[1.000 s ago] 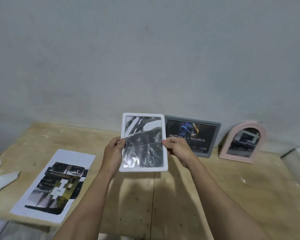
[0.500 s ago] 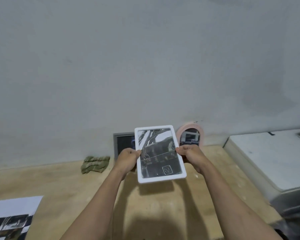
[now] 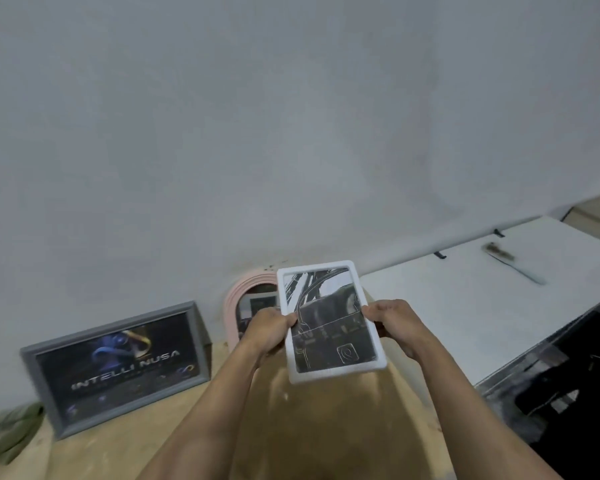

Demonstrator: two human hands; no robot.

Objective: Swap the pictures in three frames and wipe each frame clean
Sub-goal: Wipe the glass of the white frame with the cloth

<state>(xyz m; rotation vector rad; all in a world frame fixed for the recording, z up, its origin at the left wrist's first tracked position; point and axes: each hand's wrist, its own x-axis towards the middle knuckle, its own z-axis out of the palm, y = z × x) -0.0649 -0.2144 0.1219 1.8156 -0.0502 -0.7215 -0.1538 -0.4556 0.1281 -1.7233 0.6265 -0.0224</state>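
I hold a white rectangular frame [image 3: 329,320] with a black-and-white picture above the wooden table [image 3: 118,445]. My left hand [image 3: 269,329] grips its left edge and my right hand [image 3: 392,323] grips its right edge. Behind it a pink arched frame [image 3: 234,306] leans on the wall, partly hidden by my left hand and the white frame. A grey frame [image 3: 115,362] with a dark "INTELLI NUSA" picture leans on the wall at the left. A green cloth [image 3: 7,434] lies at the far left edge.
A white box-like surface [image 3: 465,306] stands to the right of the table, with a thin tool [image 3: 513,263] lying on top. Dark equipment [image 3: 568,393] sits lower right. The grey wall [image 3: 291,133] fills the upper view.
My view has swung to the right and the white frame has gone with it, past the pink frame toward the table's right end. Both hands keep their grip.
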